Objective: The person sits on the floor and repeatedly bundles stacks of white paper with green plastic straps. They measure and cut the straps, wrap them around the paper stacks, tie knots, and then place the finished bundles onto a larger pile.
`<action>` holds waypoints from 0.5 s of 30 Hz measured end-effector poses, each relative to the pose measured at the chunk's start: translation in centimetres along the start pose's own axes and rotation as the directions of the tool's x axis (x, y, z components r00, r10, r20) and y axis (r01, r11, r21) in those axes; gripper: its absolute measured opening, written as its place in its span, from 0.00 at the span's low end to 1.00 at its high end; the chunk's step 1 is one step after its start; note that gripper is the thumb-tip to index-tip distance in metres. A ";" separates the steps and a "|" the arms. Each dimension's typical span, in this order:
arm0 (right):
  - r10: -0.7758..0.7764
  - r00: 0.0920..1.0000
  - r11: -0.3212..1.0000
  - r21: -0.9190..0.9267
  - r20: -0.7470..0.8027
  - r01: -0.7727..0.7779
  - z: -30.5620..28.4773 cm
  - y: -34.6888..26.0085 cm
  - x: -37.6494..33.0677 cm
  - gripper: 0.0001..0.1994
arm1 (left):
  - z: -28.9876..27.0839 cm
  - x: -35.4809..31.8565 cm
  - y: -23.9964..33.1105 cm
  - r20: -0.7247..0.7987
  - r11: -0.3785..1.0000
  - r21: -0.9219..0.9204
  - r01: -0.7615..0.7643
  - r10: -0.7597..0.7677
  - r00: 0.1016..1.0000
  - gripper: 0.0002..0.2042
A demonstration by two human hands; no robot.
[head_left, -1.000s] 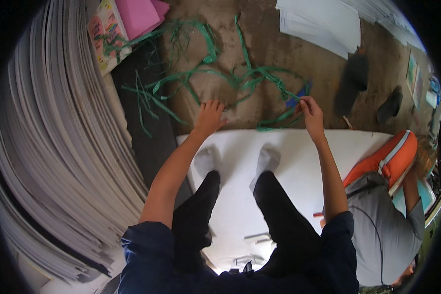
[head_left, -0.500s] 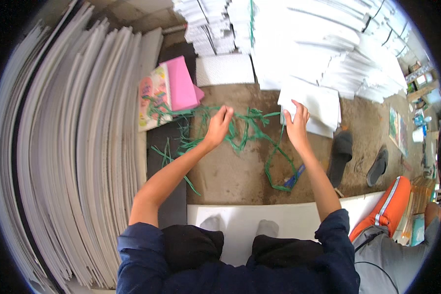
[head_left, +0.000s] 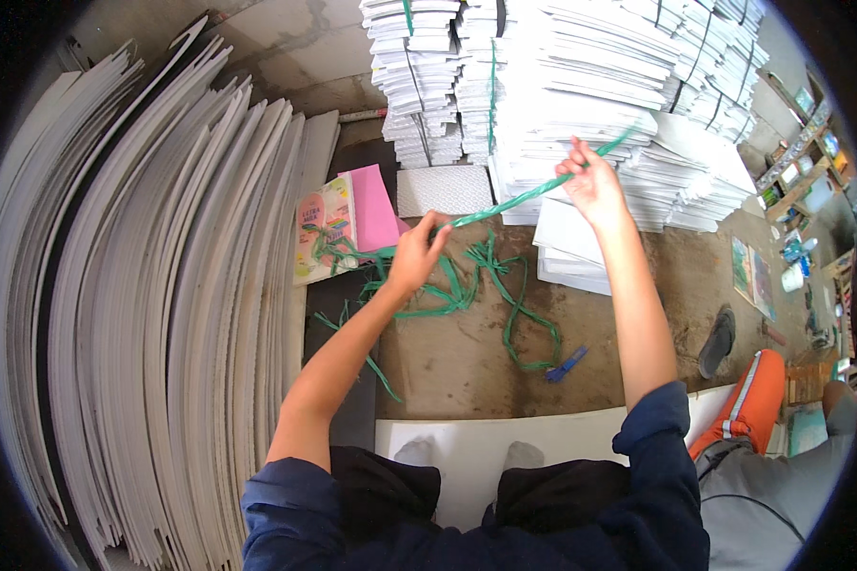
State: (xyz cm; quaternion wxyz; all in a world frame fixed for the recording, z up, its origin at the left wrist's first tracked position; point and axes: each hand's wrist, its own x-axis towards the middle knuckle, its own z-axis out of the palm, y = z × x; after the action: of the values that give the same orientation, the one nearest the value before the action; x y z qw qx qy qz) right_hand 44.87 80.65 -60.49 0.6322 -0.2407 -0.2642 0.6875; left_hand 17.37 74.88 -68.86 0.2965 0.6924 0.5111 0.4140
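Note:
A green plastic strand [head_left: 511, 202] is stretched between my two hands, slanting up to the right above the floor. My left hand [head_left: 419, 249] is closed round its lower end. Higher up, my right hand [head_left: 588, 181] pinches it near the upper end, and a short tail sticks out beyond the fingers. Below lies a tangle of green strands [head_left: 448, 297], with a loose loop [head_left: 508, 335] on the concrete floor. Beside that loop is a small blue tool [head_left: 567, 364], its exact kind unclear.
Tall stacks of white sheets [head_left: 590, 71] rise ahead, some strapped. Upright boards [head_left: 176, 314] line the left. A pink sheet [head_left: 375, 209] and a printed pack [head_left: 326, 228] lie near the tangle. At right are a dark sandal [head_left: 718, 341] and another person's orange-and-grey clothing [head_left: 747, 404].
My right hand has moved up and away, pulling the green strand taut from my left hand. The strand has come up off the tangle, and the whole view has shifted slightly.

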 end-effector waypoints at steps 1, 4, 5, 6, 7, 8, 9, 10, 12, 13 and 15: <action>-0.009 1.000 1.000 -0.017 0.029 0.009 -0.5 -0.7 -0.1 0.11 | -0.4 -0.6 -2.6 0.019 0.995 0.072 -0.066 0.064 0.998 0.11; -0.060 0.989 0.989 -0.143 -0.135 0.040 -0.6 0.8 -2.9 0.10 | -2.0 -2.3 -7.1 0.227 0.990 0.133 -0.053 0.022 0.974 0.13; -0.016 0.990 0.973 -0.230 -0.143 -0.018 -1.4 1.4 -3.8 0.10 | -1.9 -3.1 -7.9 0.322 0.992 0.123 -0.009 -0.032 0.946 0.14; -0.200 0.973 0.774 -0.628 -0.117 0.084 -2.4 1.5 -3.7 0.11 | -1.7 -2.5 -8.6 0.442 0.986 0.147 0.077 -0.135 0.887 0.15; -0.327 0.944 0.424 -0.898 -0.033 0.115 -4.5 1.8 -4.3 0.12 | -1.4 -1.9 -9.6 0.564 0.966 0.186 0.180 -0.254 0.786 0.15; -0.381 0.920 0.002 -0.995 0.096 0.105 -7.3 2.6 -5.6 0.13 | -1.0 -2.7 -10.9 0.670 0.928 0.247 0.278 -0.371 0.643 0.16; -0.280 0.960 -0.065 -0.997 -0.019 -0.038 -9.8 1.9 -7.1 0.14 | -0.5 -3.9 -11.9 0.677 0.885 0.319 0.340 -0.464 0.571 0.18; -0.197 0.973 -0.147 -0.977 -0.122 -0.152 -12.0 0.4 -8.2 0.15 | -0.2 -4.0 -12.3 0.668 0.840 0.390 0.378 -0.540 0.511 0.20; -0.136 0.973 -0.297 -0.929 -0.185 -0.219 -16.2 -1.4 -11.0 0.17 | 0.0 -5.0 -14.7 0.616 0.808 0.538 0.242 -0.573 0.541 0.24; -0.139 0.965 -0.265 -0.931 -0.221 -0.251 -16.7 -1.3 -11.6 0.16 | -0.2 -6.6 -17.7 0.580 0.785 0.614 0.084 -0.521 0.627 0.26; -0.182 0.922 -0.220 -0.900 -0.342 -0.377 -17.9 -2.7 -14.5 0.15 | 1.7 -7.0 -17.5 0.575 0.749 0.663 -0.007 -0.504 0.644 0.32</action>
State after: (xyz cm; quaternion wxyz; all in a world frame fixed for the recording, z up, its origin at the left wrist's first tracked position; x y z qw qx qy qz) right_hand 60.01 67.41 -72.06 0.1829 -0.7802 -0.5586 0.2142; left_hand 9.78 73.55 -86.14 0.2905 0.7711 0.5511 -0.1314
